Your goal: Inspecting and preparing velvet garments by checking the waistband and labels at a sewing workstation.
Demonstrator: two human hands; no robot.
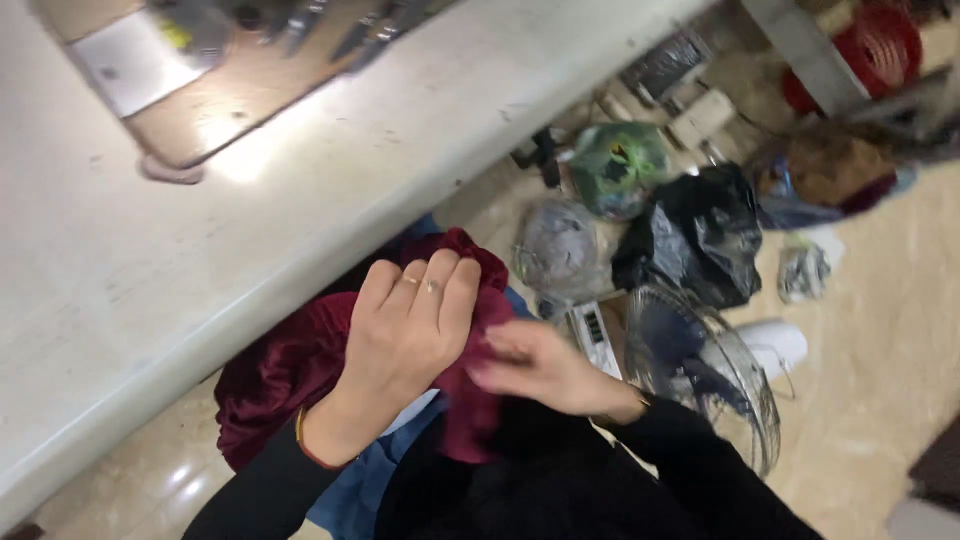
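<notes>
White and wide, the table point(200, 250) fills the top left of what I see, with its edge running down across the view. On its far side sits a wooden board point(215, 105) with some dark tools, too blurry to name. Below the table edge is the shiny tan floor point(880, 330). On the floor stands a round wire fan point(710, 370), and past it lie a black plastic bag point(700, 235), a grey bag point(560, 250) and a green bag point(618, 165).

The dark red velvet cloth point(280, 370) is in my lap, just under the table edge, bunched up over something blue. I think I am sorting or folding the cloth right now. It is still all crumpled. To go on, I would need to find an edge and pull it flat.

My left hand point(400, 345) lies on top of the cloth, back up, with the fingers point(440, 290) curled over the top of the bunch and pressing on it. My right hand point(545, 370) comes in from the side, a bit blurry, and its fingers point(490, 345) pinch a fold of the cloth. Both arms are bent close to my body in black sleeves.
</notes>
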